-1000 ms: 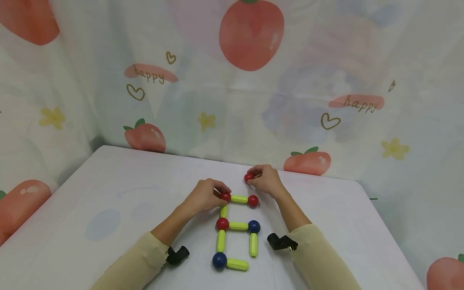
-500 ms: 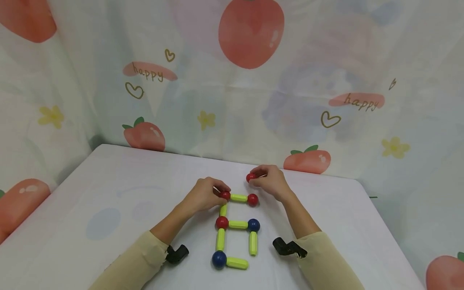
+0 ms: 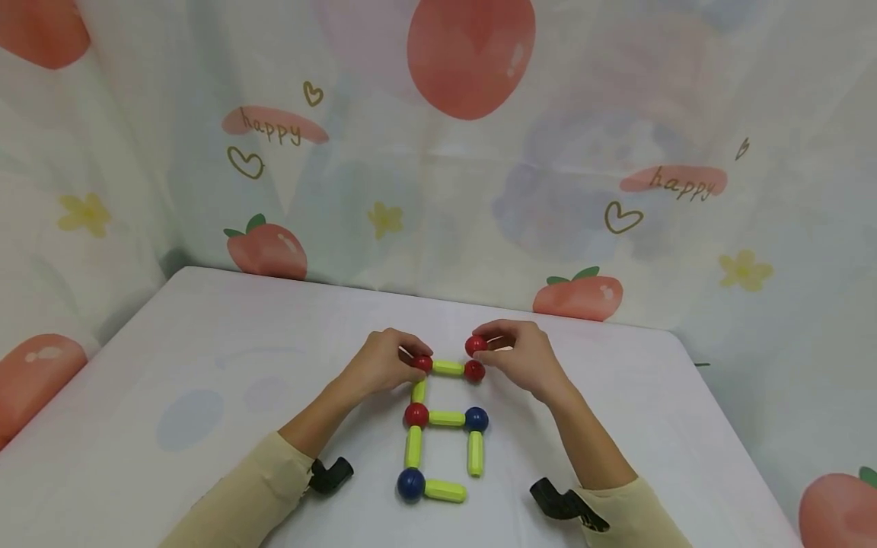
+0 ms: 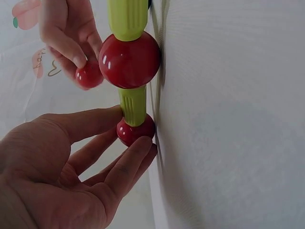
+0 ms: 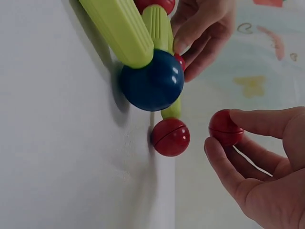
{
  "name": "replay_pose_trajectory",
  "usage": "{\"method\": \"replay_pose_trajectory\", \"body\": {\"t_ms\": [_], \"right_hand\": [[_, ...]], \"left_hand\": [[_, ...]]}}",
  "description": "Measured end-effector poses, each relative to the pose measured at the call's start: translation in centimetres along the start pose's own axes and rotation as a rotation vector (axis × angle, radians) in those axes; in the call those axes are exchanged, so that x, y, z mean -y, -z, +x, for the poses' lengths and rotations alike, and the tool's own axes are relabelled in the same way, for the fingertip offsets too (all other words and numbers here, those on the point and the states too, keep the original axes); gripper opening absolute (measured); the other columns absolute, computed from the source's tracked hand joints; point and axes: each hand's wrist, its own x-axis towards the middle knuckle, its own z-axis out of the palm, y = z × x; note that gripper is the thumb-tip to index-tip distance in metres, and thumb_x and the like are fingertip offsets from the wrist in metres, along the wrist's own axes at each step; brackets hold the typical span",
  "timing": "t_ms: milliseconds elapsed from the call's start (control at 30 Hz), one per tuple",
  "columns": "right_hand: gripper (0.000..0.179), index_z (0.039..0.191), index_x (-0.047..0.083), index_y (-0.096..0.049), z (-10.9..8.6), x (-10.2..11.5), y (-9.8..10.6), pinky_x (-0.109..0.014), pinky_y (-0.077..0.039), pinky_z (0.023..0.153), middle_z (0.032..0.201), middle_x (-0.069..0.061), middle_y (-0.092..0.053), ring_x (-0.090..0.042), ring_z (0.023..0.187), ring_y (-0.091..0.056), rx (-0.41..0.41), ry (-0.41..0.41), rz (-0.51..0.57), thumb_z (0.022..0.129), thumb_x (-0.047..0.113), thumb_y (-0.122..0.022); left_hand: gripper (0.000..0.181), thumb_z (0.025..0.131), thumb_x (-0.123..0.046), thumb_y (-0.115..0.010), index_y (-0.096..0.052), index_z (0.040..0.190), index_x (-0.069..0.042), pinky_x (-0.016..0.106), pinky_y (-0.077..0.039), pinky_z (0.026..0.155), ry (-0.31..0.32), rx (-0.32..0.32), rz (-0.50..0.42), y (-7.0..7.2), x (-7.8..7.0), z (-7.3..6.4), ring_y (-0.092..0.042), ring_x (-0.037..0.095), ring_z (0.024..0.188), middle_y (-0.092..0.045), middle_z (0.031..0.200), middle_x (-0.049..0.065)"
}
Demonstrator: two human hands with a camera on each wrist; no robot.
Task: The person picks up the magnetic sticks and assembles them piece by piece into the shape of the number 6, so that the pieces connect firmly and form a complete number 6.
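A figure of yellow-green rods and red and blue balls lies on the white table. My left hand [image 3: 384, 364] pinches the red ball [image 4: 137, 131] at its far left corner, between thumb and fingers. From that corner a rod [image 3: 448, 367] leads right to another red ball [image 3: 474, 371]. A loose red ball [image 5: 226, 128] is pinched in the fingertips of my right hand [image 3: 521, 356], held just beyond the far right ball; the right wrist view shows a gap between the two. Nearer lie a red ball [image 3: 416, 415] and a blue ball [image 3: 476, 419] joined by a rod [image 3: 447, 418].
The near left corner has a blue ball [image 3: 411, 484] with a rod [image 3: 444, 491] pointing right. Another rod [image 3: 476, 454] hangs nearward from the right blue ball. A fruit-print cloth [image 3: 438, 190] stands behind the table [image 3: 288, 312]. Black wrist mounts [image 3: 331, 476] sit at both sleeves.
My right hand has moved slightly nearer with its red ball, toward the far right ball of the figure. The left hand keeps its pinch. The head view has tilted a little.
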Motion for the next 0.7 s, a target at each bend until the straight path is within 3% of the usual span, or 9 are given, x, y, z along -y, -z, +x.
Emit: {"method": "replay_pose_trajectory", "body": {"t_ms": [300, 700], "right_hand": [[0.027, 0.115, 0.016, -0.077, -3.4, 0.6, 0.5, -0.033, -0.057, 0.082, 0.103, 0.000, -0.076, -0.019, 0.099, -0.069, 0.088, 0.036, -0.045, 0.088, 0.016, -0.081], [0.023, 0.105, 0.017, -0.077, -6.7, 1.3, 0.0, -0.024, -0.059, 0.077, 0.092, 0.002, -0.072, -0.016, 0.089, -0.067, 0.305, 0.100, -0.061, 0.084, 0.014, -0.085]], "left_hand": [[0.031, 0.087, -0.012, -0.084, -0.079, 0.116, -0.018, 0.032, -0.061, 0.085, -0.015, -0.002, -0.003, 0.0, 0.0, 0.0, -0.067, 0.018, 0.097, -0.073, 0.109, 0.002], [0.030, 0.087, -0.012, -0.084, -0.080, 0.116, -0.018, 0.032, -0.061, 0.084, -0.009, -0.003, -0.006, 0.0, 0.1, 0.1, -0.069, 0.017, 0.097, -0.073, 0.110, 0.001]]}}
